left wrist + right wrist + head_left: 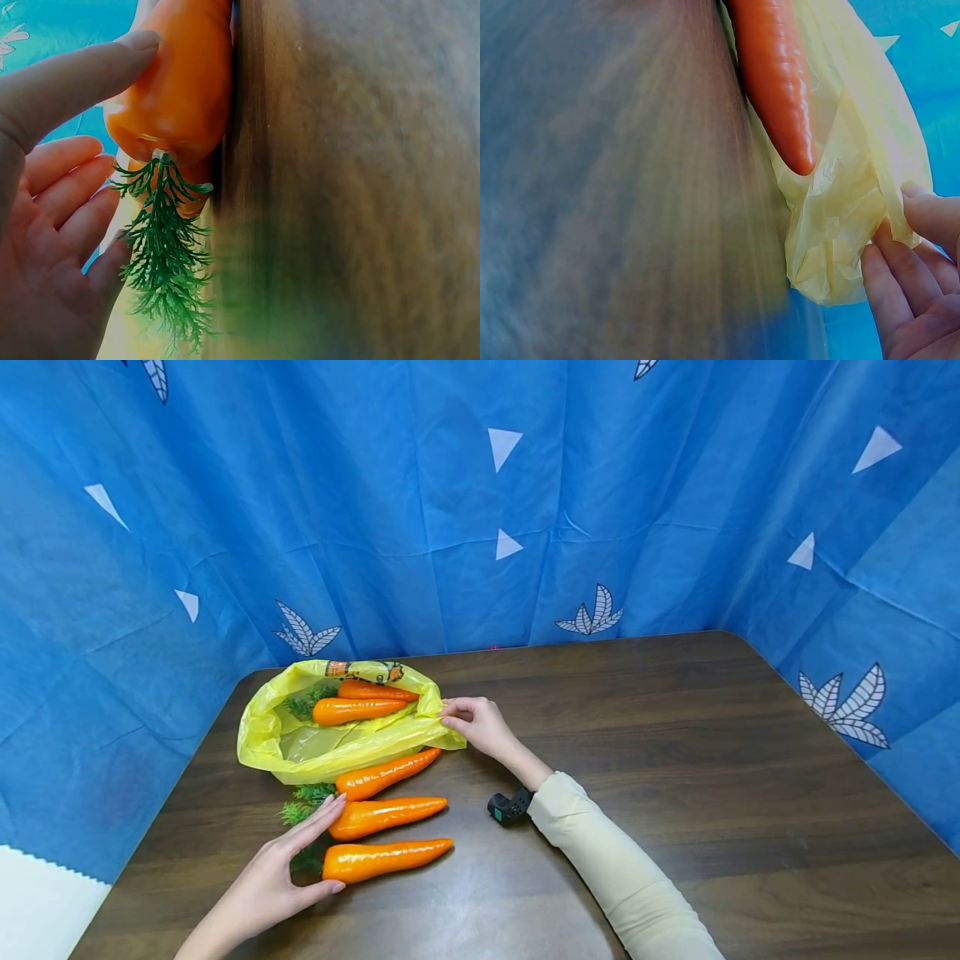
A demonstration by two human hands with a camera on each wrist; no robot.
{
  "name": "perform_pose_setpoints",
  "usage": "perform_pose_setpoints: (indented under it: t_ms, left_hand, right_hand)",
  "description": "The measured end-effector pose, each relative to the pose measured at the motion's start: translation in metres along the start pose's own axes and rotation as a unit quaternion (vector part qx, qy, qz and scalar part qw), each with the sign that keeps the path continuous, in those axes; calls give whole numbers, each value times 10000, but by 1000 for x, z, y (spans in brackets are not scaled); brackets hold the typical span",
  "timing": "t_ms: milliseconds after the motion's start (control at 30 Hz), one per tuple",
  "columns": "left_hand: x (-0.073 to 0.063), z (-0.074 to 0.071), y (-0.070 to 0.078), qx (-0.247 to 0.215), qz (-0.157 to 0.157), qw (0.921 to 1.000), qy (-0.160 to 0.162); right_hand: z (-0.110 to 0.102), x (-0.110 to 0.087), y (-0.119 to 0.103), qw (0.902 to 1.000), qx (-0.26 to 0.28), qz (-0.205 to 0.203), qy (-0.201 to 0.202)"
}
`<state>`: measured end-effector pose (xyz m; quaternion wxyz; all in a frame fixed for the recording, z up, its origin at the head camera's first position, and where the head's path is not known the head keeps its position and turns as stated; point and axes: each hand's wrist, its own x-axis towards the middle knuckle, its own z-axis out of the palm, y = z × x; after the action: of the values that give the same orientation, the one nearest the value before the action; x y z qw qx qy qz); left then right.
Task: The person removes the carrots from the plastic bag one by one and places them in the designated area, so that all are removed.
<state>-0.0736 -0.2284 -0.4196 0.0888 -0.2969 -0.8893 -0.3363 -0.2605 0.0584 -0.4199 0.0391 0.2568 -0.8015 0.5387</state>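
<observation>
Editor: Which hand has hold of what?

Operator: On my remote feed, the right hand (480,725) pinches the right end of a yellow bag (322,767). The left hand (270,885) reaches with fingers extended and spread beside the leafy ends of the middle carrot (386,817) and near carrot (386,860). I cannot tell whether its thumb touches.

Editor: And the others?

Operator: I see the far carrot (390,774) lying just beside the bag, and two more carrots (358,711) inside it.

Editor: Anything in the way?

Operator: The bag's near rim divides the groups. A black camera (510,807) sits at the right wrist, by a pale sleeve (630,877); a blue curtain (450,527) backs the table (637,735).
</observation>
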Motion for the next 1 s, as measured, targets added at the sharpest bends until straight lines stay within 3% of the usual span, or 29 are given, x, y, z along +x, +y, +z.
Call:
perform_pose_setpoints:
  t_ms: [300,567,800,1000]
  left_hand:
    - [2,-1,2,-109,97,9999,-33]
    - [5,-5,5,-525,213,9983,112]
    - [12,-16,8,-344,35,9993,111]
    - [28,-27,3,-543,-159,9982,203]
  right_hand:
    - [0,0,-1,10000,-2,27,25]
    - [-1,-1,-2,10000,6,-15,5]
    - [2,-1,-1,10000,19,0,-24]
    - [1,0,-2,10000,55,-12,9]
